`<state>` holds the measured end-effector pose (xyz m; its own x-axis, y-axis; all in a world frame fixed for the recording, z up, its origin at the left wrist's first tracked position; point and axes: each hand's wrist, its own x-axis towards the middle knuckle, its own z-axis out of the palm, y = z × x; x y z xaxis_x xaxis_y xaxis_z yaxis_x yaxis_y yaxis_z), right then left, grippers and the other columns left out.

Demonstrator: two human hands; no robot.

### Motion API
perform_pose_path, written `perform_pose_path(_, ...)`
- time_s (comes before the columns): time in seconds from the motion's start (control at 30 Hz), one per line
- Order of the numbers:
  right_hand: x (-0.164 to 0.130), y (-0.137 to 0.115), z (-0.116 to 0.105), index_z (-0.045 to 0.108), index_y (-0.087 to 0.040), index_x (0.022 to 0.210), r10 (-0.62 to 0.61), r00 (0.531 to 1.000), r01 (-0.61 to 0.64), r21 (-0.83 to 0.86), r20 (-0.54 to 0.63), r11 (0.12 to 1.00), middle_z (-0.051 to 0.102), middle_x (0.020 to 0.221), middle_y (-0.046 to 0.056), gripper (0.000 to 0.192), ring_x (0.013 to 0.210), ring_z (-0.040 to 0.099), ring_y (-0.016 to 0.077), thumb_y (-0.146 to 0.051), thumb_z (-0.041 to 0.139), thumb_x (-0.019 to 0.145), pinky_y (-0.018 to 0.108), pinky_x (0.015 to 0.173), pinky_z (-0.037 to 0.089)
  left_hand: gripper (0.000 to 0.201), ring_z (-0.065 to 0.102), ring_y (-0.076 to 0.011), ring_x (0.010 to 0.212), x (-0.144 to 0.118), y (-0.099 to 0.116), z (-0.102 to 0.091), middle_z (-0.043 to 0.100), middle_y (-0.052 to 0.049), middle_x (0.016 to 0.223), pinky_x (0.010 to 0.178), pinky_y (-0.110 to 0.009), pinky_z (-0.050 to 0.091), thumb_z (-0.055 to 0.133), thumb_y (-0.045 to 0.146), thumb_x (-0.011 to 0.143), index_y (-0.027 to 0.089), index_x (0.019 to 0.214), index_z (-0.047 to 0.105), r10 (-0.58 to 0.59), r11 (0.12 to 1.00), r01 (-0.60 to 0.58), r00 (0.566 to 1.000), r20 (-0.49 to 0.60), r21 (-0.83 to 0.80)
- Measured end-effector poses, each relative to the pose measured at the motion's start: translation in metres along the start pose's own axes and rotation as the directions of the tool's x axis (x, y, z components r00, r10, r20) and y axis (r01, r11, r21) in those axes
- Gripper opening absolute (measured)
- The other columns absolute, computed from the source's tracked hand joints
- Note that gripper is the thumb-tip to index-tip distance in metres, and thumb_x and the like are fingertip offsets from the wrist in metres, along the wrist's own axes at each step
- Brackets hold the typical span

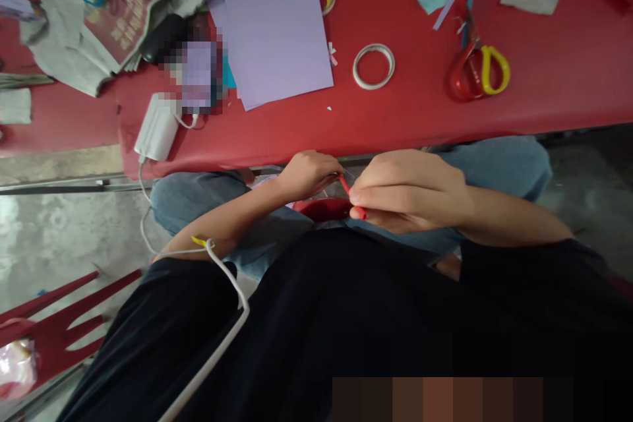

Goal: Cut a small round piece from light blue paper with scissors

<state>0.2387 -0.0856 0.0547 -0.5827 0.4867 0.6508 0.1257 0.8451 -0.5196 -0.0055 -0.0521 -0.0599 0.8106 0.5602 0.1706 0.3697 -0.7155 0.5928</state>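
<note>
Below the edge of the red table (445,112), over my lap, both hands meet on a thin rolled red paper stick (345,186). My right hand (410,190) pinches the stick's lower part between thumb and fingers. My left hand (309,173) has its fingers closed on the stick's upper end. Under the hands lies a red piece (324,209) on my jeans; what it is I cannot tell.
On the table lie a lilac paper sheet (277,26), a white tape ring (374,66), red-and-yellow scissors (477,69), paper scraps, newspaper (123,6) and a white power bank (157,128) with a cable. A red chair (54,323) stands lower left.
</note>
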Motion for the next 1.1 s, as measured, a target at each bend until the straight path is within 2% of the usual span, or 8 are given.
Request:
perform_pose_path(0.17,-0.002,0.001,0.001,0.075,-0.036,0.111,-0.024,0.992,0.027,0.026,-0.122,0.999,0.082,0.098,-0.003,0.02,0.081,0.079,0.0172,-0.028,0.086,0.096,0.031,0.076,0.069,0.024,0.076,-0.0221,0.088,-0.001,-0.002,0.001,0.082,-0.007,0.099,0.076,-0.034,0.046,0.059,0.029,0.111,0.02,0.111,0.081,0.006,1.0,-0.006,1.0,0.014,0.008)
perform_pose_path(0.3,-0.003,0.012,0.002,0.077,-0.032,0.109,0.15,0.963,-0.144,0.042,-0.225,0.989,0.08,0.095,-0.001,0.015,0.081,0.078,0.0199,-0.031,0.084,0.097,0.035,0.074,0.067,0.023,0.077,-0.0228,0.092,-0.001,-0.001,0.0,0.082,-0.008,0.097,0.08,-0.034,0.049,0.061,0.033,0.112,0.02,0.109,0.08,0.019,0.999,-0.018,1.0,0.021,-0.042)
perform_pose_path(0.43,-0.001,0.031,0.003,0.076,-0.028,0.103,0.419,0.791,-0.38,0.18,-0.445,0.908,0.075,0.091,0.0,0.013,0.074,0.071,0.0164,-0.04,0.077,0.104,0.035,0.07,0.063,0.027,0.077,-0.022,0.092,-0.001,0.004,-0.003,0.082,-0.01,0.101,0.084,-0.033,0.052,0.064,0.039,0.112,0.017,0.105,0.078,0.007,0.98,-0.006,1.0,0.007,-0.2)
perform_pose_path(0.5,-0.001,0.041,0.004,0.077,-0.027,0.105,0.501,0.744,-0.435,0.248,-0.443,0.866,0.075,0.094,0.0,0.018,0.078,0.072,0.016,-0.045,0.077,0.105,0.034,0.073,0.064,0.028,0.076,-0.0214,0.09,-0.001,0.006,-0.005,0.081,-0.01,0.099,0.083,-0.033,0.053,0.065,0.04,0.112,0.017,0.102,0.077,-0.022,0.965,0.023,1.0,0.004,-0.262)
perform_pose_path(0.7,-0.008,0.061,0.015,0.08,-0.024,0.1,0.564,0.786,-0.483,0.317,-0.253,0.816,0.079,0.091,0.003,0.027,0.081,0.074,0.0192,-0.051,0.084,0.099,0.036,0.078,0.067,0.029,0.072,-0.018,0.08,-0.001,0.011,-0.012,0.08,-0.007,0.089,0.078,-0.032,0.053,0.07,0.041,0.108,0.018,0.094,0.08,-0.154,0.912,0.147,0.988,0.013,-0.384)
perform_pose_path(0.87,-0.013,0.065,0.023,0.08,-0.025,0.101,0.591,0.739,-0.47,0.381,-0.323,0.796,0.079,0.091,0.002,0.032,0.081,0.076,0.0188,-0.056,0.086,0.096,0.035,0.077,0.068,0.026,0.076,-0.0185,0.086,0.0,0.014,-0.014,0.084,-0.009,0.099,0.081,-0.031,0.057,0.074,0.041,0.103,0.016,0.1,0.082,-0.284,0.832,0.235,0.959,-0.02,-0.503)
perform_pose_path(1.0,-0.014,0.068,0.028,0.082,-0.024,0.104,0.606,0.731,-0.462,0.427,-0.313,0.777,0.082,0.093,0.003,0.03,0.082,0.079,0.0181,-0.053,0.086,0.097,0.033,0.078,0.069,0.029,0.075,-0.0177,0.081,0.0,0.015,-0.014,0.083,-0.007,0.091,0.079,-0.03,0.056,0.077,0.043,0.101,0.015,0.094,0.081,-0.347,0.798,0.272,0.937,-0.042,-0.537)
perform_pose_path(1.1,-0.014,0.068,0.033,0.082,-0.024,0.099,0.594,0.711,-0.429,0.438,-0.376,0.791,0.081,0.089,0.002,0.027,0.077,0.078,0.0165,-0.05,0.088,0.095,0.029,0.073,0.068,0.029,0.075,-0.0182,0.084,0.0,0.015,-0.015,0.083,-0.008,0.095,0.08,-0.03,0.057,0.076,0.043,0.101,0.014,0.1,0.081,-0.37,0.775,0.27,0.927,-0.064,-0.571)
